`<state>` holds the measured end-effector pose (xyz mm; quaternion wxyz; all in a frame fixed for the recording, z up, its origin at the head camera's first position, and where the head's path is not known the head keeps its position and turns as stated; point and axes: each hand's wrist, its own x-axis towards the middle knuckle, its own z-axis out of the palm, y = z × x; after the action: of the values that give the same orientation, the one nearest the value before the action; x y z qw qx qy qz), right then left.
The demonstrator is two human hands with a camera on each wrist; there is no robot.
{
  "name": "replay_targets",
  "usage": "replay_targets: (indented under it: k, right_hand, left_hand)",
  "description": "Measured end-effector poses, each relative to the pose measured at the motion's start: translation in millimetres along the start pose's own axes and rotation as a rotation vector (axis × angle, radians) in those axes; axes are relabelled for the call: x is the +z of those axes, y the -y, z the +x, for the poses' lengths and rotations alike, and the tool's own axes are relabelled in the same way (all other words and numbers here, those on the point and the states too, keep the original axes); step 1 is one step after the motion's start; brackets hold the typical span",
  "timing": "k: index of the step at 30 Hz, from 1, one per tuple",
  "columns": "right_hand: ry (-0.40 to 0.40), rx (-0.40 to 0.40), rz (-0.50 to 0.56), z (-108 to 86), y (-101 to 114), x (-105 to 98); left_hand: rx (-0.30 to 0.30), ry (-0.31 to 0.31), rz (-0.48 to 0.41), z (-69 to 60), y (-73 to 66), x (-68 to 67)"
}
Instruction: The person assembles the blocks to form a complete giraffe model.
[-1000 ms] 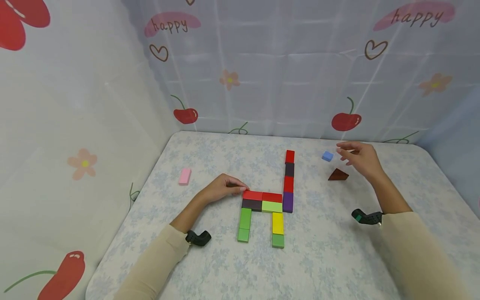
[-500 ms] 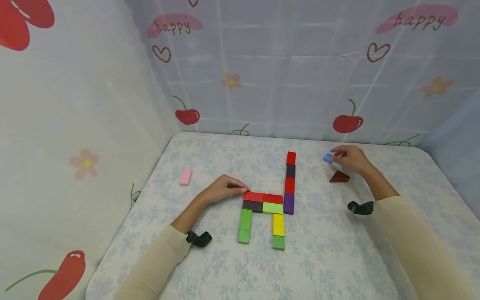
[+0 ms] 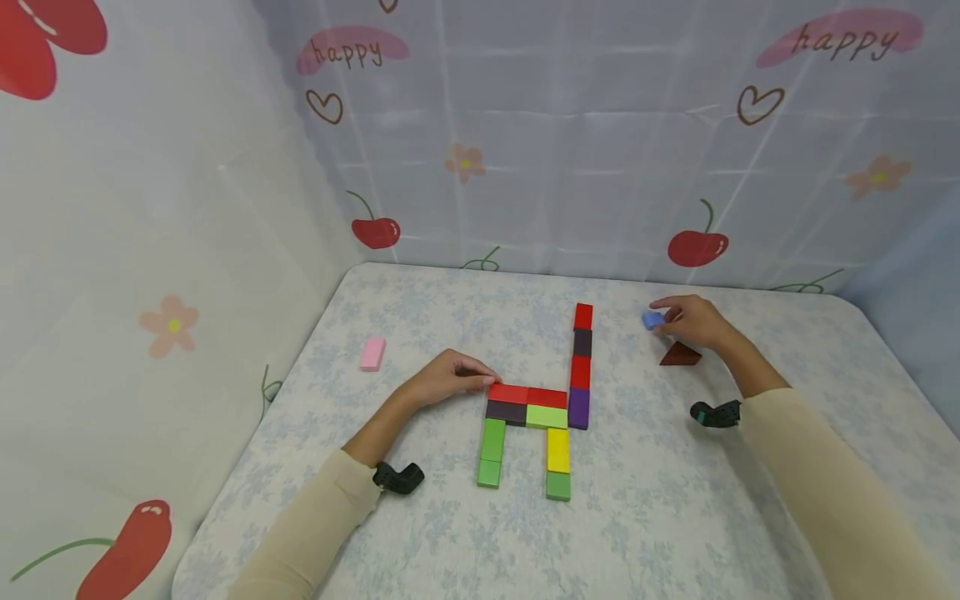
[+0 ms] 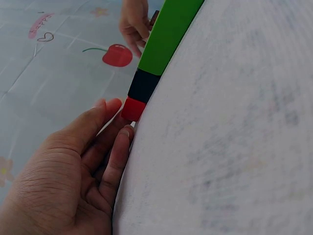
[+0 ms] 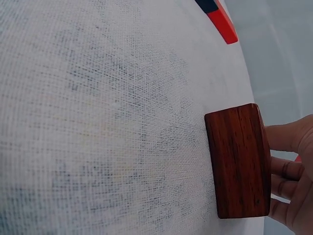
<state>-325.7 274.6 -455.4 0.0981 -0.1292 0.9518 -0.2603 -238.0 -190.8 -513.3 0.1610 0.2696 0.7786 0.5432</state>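
Observation:
A flat figure of colored blocks lies on the table, with a red block (image 3: 507, 393) at its upper left corner. My left hand (image 3: 447, 377) rests beside that corner, fingertips touching the red block's end. In the left wrist view the left hand (image 4: 73, 166) has its fingers loosely extended against the red block (image 4: 133, 108). At the back right, my right hand (image 3: 695, 321) pinches a small blue block (image 3: 652, 320) between thumb and fingers, low over the table. A dark brown triangular block (image 3: 681, 355) lies just in front of it; in the right wrist view this brown block (image 5: 239, 161) hides the blue one.
A pink block (image 3: 372, 354) lies alone at the left. A column of red, black and purple blocks (image 3: 579, 407) rises from the figure's right side. Green blocks (image 3: 491, 440) and a yellow block (image 3: 557, 451) form two legs. A printed curtain (image 3: 540, 125) hangs behind the table.
My right hand has come down leftward onto the blue block, and its fingers have closed round it; the block has shifted slightly left. The left hand stays in place.

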Motion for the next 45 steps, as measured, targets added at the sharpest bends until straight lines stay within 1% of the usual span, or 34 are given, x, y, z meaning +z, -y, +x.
replay_targets:
  k: [4, 11, 14, 17, 21, 23, 28, 33, 40, 45]
  right_hand:
    - [-0.020, -0.035, -0.015, 1.8, -0.4, 2.3]
    - [-0.062, -0.045, -0.032, 7.9, -5.5, 4.9]
    - [-0.081, -0.042, -0.035, 12.5, -3.5, 5.5]
    - [-0.086, -0.036, -0.019, 19.0, 3.2, 7.9]
    - [-0.072, -0.049, 0.002, 28.0, 14.5, 12.8]
    - [-0.070, -0.070, 0.003, 31.8, 20.4, 15.1]
    - [-0.078, -0.086, -0.009, 41.2, 34.5, 19.8]
    - [-0.074, -0.076, -0.020, 50.9, 43.4, 25.3]
    - [-0.057, -0.025, -0.013, 61.8, 48.2, 32.4]
    - [-0.058, -0.016, 0.063, 69.8, 48.0, 35.1]
  left_hand:
    - [0.001, -0.005, -0.002, -0.3, 1.3, -0.4]
    - [-0.006, 0.000, -0.010, -0.5, 1.5, -0.5]
    - [-0.004, 0.000, -0.008, 0.1, 1.5, 0.0]
    - [0.001, 0.002, -0.011, 0.6, 2.5, 0.1]
    - [0.008, 0.006, -0.011, 0.5, 3.9, 0.5]
    - [0.006, 0.003, -0.012, 0.2, 3.5, 1.2]
    - [-0.001, -0.012, -0.011, 0.7, 2.6, 1.7]
    - [0.009, -0.013, -0.010, 0.5, 2.1, 0.6]
    - [0.005, 0.002, 0.005, 0.3, 3.6, 0.4]
    - [0.004, -0.003, 0.008, 0.5, 3.4, -0.3]
